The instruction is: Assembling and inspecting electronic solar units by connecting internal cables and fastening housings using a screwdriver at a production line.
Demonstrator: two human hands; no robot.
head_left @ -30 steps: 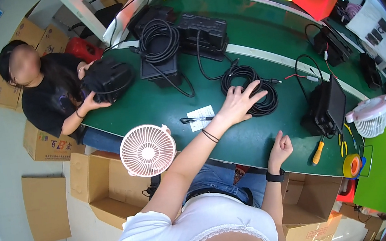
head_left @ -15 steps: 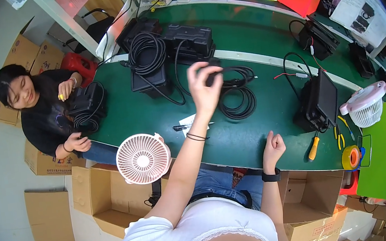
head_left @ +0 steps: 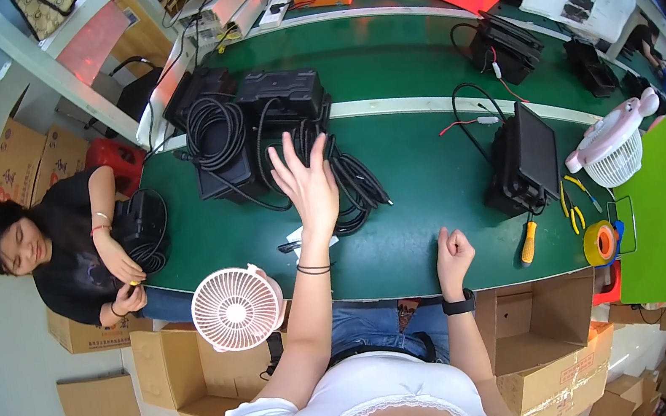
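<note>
My left hand (head_left: 309,190) is open, its fingers spread over a black coiled cable (head_left: 359,183) beside a black lidded box (head_left: 281,96). Part of the coil is hidden behind the hand. My right hand (head_left: 453,259) is closed in a loose fist near the table's front edge, with nothing showing in it. To its right a black box with a tilted panel (head_left: 524,160) stands with a cable rising from it. Left of my left hand, another coiled cable (head_left: 216,131) lies on a black box (head_left: 228,176). A pen (head_left: 291,247) lies on white paper near my left wrist.
A yellow-handled screwdriver (head_left: 529,243), pliers (head_left: 573,208) and a tape roll (head_left: 599,242) lie at the right, near a pink fan (head_left: 615,143). Another fan (head_left: 236,308) stands at the front edge. At the left, a co-worker (head_left: 71,253) handles something yellow beside a black box.
My left hand has opened from a curled grip. The coiled cable beside it now lies closer to the lidded box. The co-worker's hands have come together. The whole view has shifted.
</note>
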